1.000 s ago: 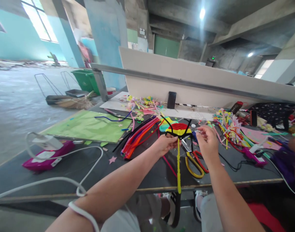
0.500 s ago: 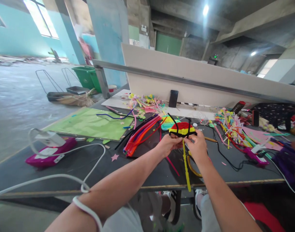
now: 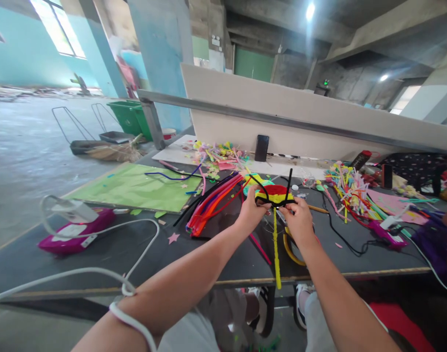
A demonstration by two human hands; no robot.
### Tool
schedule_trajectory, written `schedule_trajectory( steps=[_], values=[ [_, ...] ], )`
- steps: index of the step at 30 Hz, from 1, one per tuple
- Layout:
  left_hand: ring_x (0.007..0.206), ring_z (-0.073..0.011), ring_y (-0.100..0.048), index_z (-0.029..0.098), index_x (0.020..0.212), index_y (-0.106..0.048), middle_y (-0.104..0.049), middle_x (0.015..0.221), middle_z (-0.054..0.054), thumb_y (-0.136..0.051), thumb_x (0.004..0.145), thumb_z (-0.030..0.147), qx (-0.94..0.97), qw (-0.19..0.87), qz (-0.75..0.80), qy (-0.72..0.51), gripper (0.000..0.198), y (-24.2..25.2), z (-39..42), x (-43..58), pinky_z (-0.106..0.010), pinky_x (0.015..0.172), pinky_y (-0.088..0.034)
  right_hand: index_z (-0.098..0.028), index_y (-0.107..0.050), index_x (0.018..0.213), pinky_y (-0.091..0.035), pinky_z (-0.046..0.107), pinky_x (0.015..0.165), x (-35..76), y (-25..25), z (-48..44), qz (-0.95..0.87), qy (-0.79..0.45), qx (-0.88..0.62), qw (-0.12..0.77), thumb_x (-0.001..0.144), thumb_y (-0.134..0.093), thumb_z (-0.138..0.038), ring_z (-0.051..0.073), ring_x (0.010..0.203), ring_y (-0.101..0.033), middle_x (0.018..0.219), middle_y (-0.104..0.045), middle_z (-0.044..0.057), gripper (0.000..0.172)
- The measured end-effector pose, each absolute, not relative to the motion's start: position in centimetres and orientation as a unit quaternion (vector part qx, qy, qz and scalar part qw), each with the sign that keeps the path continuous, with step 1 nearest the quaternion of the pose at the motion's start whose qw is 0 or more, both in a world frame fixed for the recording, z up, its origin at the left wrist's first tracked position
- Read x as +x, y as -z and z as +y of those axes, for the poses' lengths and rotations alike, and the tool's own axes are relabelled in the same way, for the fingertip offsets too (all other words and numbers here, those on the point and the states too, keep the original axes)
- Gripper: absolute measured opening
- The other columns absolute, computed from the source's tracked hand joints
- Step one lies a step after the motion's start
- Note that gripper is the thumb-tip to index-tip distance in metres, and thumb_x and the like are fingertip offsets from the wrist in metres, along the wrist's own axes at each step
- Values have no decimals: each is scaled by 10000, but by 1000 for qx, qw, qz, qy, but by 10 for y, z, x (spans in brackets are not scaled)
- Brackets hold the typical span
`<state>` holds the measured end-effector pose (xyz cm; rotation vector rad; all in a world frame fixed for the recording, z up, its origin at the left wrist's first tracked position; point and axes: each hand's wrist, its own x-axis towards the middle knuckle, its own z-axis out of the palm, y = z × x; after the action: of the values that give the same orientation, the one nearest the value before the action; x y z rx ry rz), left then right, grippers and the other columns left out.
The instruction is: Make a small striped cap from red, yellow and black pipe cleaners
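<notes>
Over the table's near side (image 3: 377, 261), my left hand (image 3: 251, 211) and right hand (image 3: 299, 221) pinch a black-edged red-and-yellow piece (image 3: 277, 197), yellow stem (image 3: 276, 252) toward me.

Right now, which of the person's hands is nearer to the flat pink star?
Left. The left hand is right of the flat pink star and farther back; the right hand is farther right.

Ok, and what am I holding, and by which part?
Your left hand and right hand hold the red, yellow and black fuzzy piece along its black lower edge, one toward each end.
</notes>
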<state>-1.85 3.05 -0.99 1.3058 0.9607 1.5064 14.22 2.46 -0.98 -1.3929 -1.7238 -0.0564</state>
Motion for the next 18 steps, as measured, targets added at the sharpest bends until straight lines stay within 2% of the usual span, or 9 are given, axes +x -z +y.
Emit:
schedule_trajectory(
  steps=[4, 7, 10, 13, 15, 18],
  values=[
    [649, -101, -578, 182, 904, -573, -604, 785, 18, -614, 704, 136, 598, 360, 430, -572, 209, 25, 43, -20, -208, 615, -483, -180, -745, 777, -439, 371, 900, 139, 21, 34, -700, 28, -575, 421, 778, -650, -341, 262, 1032, -573, 1116, -612, 130, 187],
    [738, -134, -586, 144, 741, -644, -606, 808, -19, -646, 674, 129, 630, 308, 476, -531, 68, 36, 55, -25, -251, 701, -489, -193, -755, 820, -430, 348, 885, 135, 28, 40, -699, 16, -605, 381, 776, -659, -331, 255, 1056, -563, 1132, -617, 117, 174],
    [909, -195, -567, 135, 627, -669, -613, 970, -70, -717, 626, 154, 638, 275, 504, -512, 52, 39, 60, -32, -322, 841, -461, -211, -762, 850, -411, 337, 862, 131, 32, 42, -710, 8, -630, 315, 774, -669, -329, 250, 1048, -555, 1149, -623, 102, 168],
    [1070, -265, -492, 179, 638, -713, -587, 1143, -74, -744, 655, 289, 682, 174, 565, -431, 116, 34, 57, -38, -399, 919, -399, -256, -766, 810, -388, 344, 802, 127, 33, 40, -722, 9, -641, 262, 763, -684, -343, 249, 999, -543, 1122, -636, 64, 129],
    [1121, -292, -448, 221, 691, -737, -602, 1137, -58, -738, 673, 365, 712, 111, 596, -354, 145, 30, 54, -41, -434, 920, -370, -281, -764, 773, -354, 359, 768, 124, 33, 37, -715, 27, -655, 243, 743, -702, -366, 269, 1015, -503, 1131, -629, 43, 108],
    [1077, -281, -474, 221, 734, -739, -649, 1037, -56, -709, 708, 395, 761, 80, 583, -273, 178, 25, 55, -44, -445, 903, -342, -288, -756, 743, -297, 376, 763, 121, 35, 35, -714, 72, -655, 235, 710, -733, -371, 293, 1078, -425, 1189, -593, 33, 93]
  ],
)
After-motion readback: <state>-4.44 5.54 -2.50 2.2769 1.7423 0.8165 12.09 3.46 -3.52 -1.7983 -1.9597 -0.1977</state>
